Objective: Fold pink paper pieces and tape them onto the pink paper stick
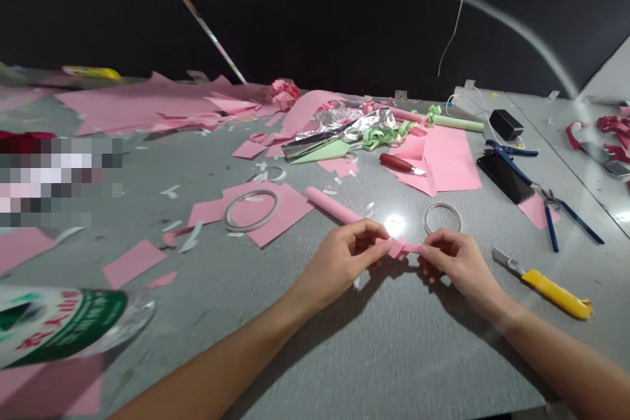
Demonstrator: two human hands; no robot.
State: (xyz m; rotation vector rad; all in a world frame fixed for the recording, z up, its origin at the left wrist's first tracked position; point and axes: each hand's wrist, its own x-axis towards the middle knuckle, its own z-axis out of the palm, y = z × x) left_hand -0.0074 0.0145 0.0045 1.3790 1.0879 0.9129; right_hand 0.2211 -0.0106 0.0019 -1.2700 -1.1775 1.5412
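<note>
Between my two hands, just above the grey table, is a folded pink paper strip (398, 249). My left hand (350, 251) pinches its bulkier folded end between thumb and fingers. The thinner tail runs to the right, where my right hand (455, 258) grips it with thumb and forefinger. A rolled pink paper tube (331, 205) lies just beyond my left hand, its near end hidden behind the fingers. Close behind my right hand rests a tape roll (443, 217). To the right of that hand lies a yellow utility knife (555, 291) with its blade out.
A larger tape ring (252, 210) lies on pink paper to the left. Further back are a red-handled knife (401, 163), green curled paper (386, 135) and foil. Blue-handled pliers (551, 216) and a phone (512, 177) lie right. A labelled bottle (73, 321) lies at left.
</note>
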